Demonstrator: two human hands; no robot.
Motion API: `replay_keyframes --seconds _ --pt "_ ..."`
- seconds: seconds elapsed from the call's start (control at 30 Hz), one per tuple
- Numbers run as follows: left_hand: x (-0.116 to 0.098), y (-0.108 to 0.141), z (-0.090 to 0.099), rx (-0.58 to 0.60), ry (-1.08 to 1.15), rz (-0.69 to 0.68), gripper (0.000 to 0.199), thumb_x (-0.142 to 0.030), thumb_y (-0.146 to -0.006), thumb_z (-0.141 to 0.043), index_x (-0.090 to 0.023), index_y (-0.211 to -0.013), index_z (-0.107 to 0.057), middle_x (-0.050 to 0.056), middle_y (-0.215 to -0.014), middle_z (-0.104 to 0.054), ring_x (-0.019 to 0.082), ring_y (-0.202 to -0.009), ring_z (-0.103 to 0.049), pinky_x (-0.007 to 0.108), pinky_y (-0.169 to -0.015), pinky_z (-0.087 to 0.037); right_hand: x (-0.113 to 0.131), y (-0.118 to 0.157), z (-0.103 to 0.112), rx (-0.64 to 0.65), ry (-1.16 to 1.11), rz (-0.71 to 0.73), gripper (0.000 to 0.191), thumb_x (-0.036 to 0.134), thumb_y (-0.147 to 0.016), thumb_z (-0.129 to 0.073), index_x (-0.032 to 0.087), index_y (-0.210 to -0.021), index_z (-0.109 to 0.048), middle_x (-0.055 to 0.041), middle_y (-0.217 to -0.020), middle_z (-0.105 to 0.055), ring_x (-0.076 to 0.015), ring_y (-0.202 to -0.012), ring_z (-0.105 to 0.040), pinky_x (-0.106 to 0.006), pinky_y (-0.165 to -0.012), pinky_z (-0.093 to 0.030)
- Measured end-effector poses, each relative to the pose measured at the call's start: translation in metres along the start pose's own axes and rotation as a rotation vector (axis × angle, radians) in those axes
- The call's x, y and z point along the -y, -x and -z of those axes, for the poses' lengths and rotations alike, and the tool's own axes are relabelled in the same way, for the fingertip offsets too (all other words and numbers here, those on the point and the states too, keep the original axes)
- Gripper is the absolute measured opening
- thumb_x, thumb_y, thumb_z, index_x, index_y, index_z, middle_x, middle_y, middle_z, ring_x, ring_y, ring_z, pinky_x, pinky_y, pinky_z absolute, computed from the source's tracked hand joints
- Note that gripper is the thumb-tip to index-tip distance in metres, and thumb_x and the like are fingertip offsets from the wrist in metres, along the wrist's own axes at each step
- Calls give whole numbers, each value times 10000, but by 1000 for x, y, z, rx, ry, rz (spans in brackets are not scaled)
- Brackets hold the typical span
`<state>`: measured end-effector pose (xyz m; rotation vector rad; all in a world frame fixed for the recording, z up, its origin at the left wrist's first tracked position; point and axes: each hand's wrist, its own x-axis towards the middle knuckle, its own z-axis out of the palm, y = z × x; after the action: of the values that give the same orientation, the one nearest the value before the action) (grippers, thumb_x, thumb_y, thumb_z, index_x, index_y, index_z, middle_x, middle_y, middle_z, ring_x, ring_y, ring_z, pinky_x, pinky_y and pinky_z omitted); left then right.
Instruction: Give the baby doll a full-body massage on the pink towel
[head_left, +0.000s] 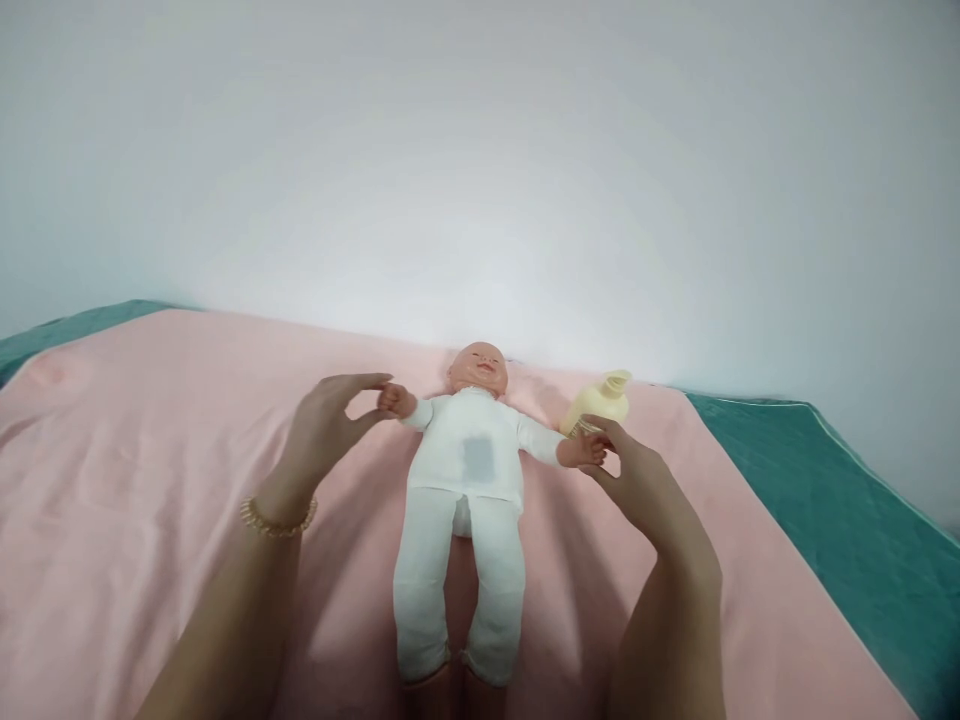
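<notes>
A baby doll in a white cloth suit lies on its back, head away from me and arms spread to the sides. A greyish square patch marks its chest. My left hand, a beaded bracelet on its wrist, pinches the doll's hand on the left between thumb and fingers. On the other side my right hand grips the doll's other hand the same way. Just behind my right hand is a pale yellow pump bottle, its lower part hidden by my fingers and the doll's hand.
A pink cloth with soft wrinkles covers the surface under the doll. Green fabric shows at the right and at the far left corner. A plain pale wall rises along the back edge.
</notes>
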<state>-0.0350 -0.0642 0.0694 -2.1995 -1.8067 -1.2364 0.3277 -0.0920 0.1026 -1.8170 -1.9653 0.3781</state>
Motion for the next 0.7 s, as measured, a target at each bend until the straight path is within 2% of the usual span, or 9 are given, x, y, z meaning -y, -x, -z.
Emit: replay_keyframes --seconds 0.1,0.17,0.23,0.33,0.47,0.7 --pt "-22 5 -22 98 176 -90 265 -369 -835 -652 -245 -1069 -639 17 -1072 -719 217 -1006 -650 349 -896 -498 23 0 -10 13 -61 133 412 283 -893 -509 311 -1302 -477 -37 -1178 -634 -214 -1038 -613 -307 -826 -479" --pt "-34 10 -39 207 257 -178 277 -317 -818 -676 -240 -1082 -640 17 -1022 -732 205 -968 -663 334 -866 -512 36 -1 -22 80 -99 216 440 235 -880 -525 306 -1311 -475 -30 -1181 -635 -204 -1062 -604 -307 -847 -476" --pt "-41 14 -56 284 274 -293 323 -231 -808 -680 -226 -1126 -624 24 -976 -740 197 -942 -671 335 -873 -511 47 -3 -34 161 -108 282 461 182 -860 -543 290 -1305 -483 -31 -1169 -641 -199 -1048 -608 -301 -835 -479" --pt "-45 19 -72 304 214 -399 324 -166 -809 -660 -218 -1125 -612 38 -1004 -733 199 -946 -672 369 -924 -494 57 -6 -51 229 -43 362 457 132 -850 -555 254 -1286 -497 -48 -1167 -639 -208 -1043 -605 -300 -822 -473" --pt "-44 22 -78 281 180 -426 274 -152 -800 -657 -188 -1064 -591 50 -982 -730 201 -912 -677 375 -903 -508 64 -6 -65 209 65 409 466 89 -846 -559 217 -1288 -480 -68 -1154 -626 -216 -1050 -590 -302 -834 -460" --pt "-44 21 -79 287 184 -461 205 -149 -809 -637 -186 -1004 -588 32 -904 -730 180 -823 -678 357 -885 -504 67 -4 -73 148 154 455 311 152 -915 -500 189 -1224 -516 -73 -1048 -622 -220 -961 -587 -317 -783 -465"
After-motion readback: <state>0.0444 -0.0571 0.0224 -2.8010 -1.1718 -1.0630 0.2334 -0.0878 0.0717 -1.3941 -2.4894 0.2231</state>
